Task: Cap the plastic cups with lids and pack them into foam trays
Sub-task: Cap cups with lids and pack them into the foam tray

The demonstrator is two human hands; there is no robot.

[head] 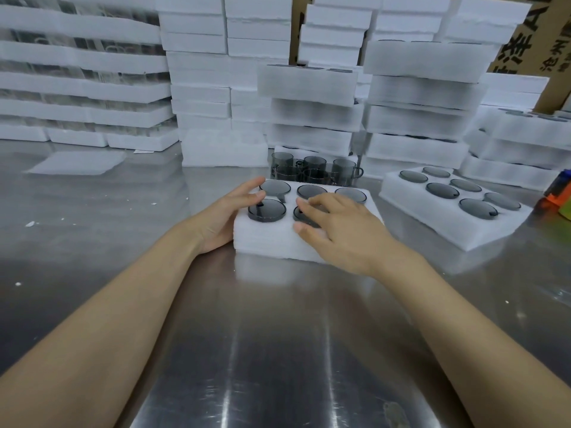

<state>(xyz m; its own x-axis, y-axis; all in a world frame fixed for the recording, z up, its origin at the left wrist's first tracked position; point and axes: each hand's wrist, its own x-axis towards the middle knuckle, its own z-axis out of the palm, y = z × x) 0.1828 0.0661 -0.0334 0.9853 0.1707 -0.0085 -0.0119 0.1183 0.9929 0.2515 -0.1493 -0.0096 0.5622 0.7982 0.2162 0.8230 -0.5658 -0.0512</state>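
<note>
A white foam tray (268,239) lies on the steel table in front of me, its holes filled with grey capped cups. The front-left capped cup (267,210) stands a little proud of the foam. My left hand (227,213) rests against the tray's left side, fingers straight, thumb near that cup. My right hand (336,225) lies flat over the front-middle cup, fingers spread on its lid, thumb on the foam. Behind the tray stands a cluster of uncapped grey cups (313,171) with handles.
A second filled foam tray (445,223) lies to the right. Tall stacks of foam trays (420,97) wall the back and the left. A loose foam sheet (77,162) lies far left. Orange and blue objects (556,196) sit at the right edge.
</note>
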